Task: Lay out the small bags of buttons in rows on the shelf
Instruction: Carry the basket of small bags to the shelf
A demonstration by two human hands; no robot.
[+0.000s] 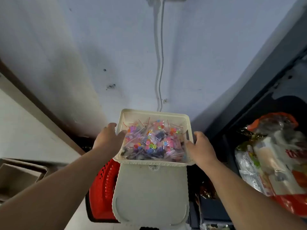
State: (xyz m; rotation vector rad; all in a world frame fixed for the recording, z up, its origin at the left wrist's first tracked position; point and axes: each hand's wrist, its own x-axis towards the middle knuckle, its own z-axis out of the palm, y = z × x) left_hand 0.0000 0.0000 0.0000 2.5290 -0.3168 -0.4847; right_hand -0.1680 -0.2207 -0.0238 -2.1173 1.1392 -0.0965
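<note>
The box of bags, held at both sides.
The left hand and right hand grip its side rims; the bags heaped inside look light and slippery, best pinched by a corner.

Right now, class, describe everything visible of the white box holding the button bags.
The white box, seemingly thin foam or plastic, is squarish with a ridged rim. Its hinged lid hangs open toward the person. Small clear bags of coloured buttons fill it. The left hand and right hand hold its opposite sides.

Dim, soft, fisheye-bent edges
</note>
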